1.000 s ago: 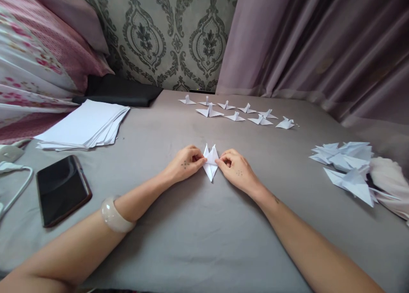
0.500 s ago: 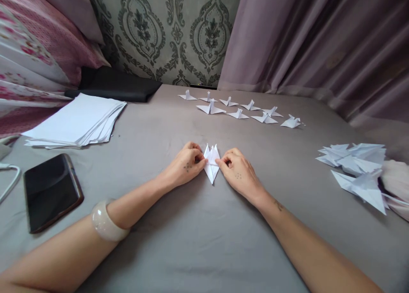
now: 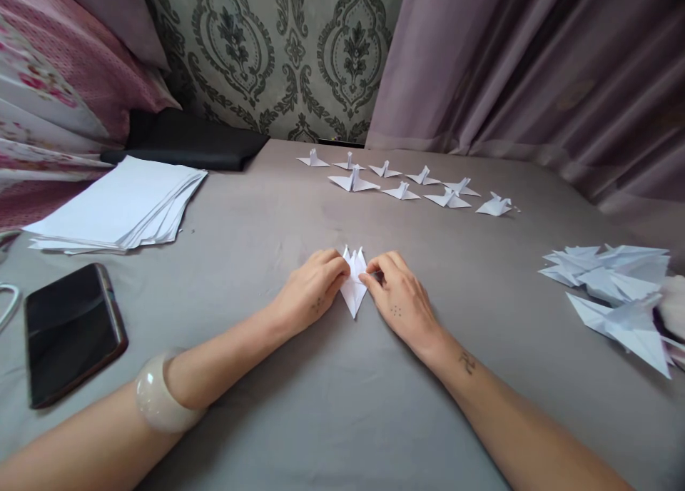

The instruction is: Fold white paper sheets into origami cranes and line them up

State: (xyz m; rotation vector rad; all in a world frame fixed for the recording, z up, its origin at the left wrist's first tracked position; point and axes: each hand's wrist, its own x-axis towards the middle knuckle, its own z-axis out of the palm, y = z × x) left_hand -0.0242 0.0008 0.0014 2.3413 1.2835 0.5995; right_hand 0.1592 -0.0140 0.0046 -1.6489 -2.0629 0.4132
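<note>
A small white folded-paper piece (image 3: 354,291) lies in front of me, one sharp point toward me and several narrow tips on its far side. My left hand (image 3: 315,280) pinches its left edge, with the fingers curled over the thumb and partly hiding that side. On the right edge, my right hand (image 3: 397,291) grips the paper between thumb and forefinger. Both wrists rest low over the grey cloth (image 3: 332,405).
Several finished paper cranes (image 3: 354,181) stand in rows at the back. More folded paper (image 3: 621,277) is heaped at the right. A stack of white sheets (image 3: 115,202), a phone (image 3: 75,330) and a black folded item (image 3: 187,140) are on the left.
My left hand has turned so its fingers come over the paper's left edge, covering the thumb. My right hand keeps its place at the right edge. The view has shifted slightly.
</note>
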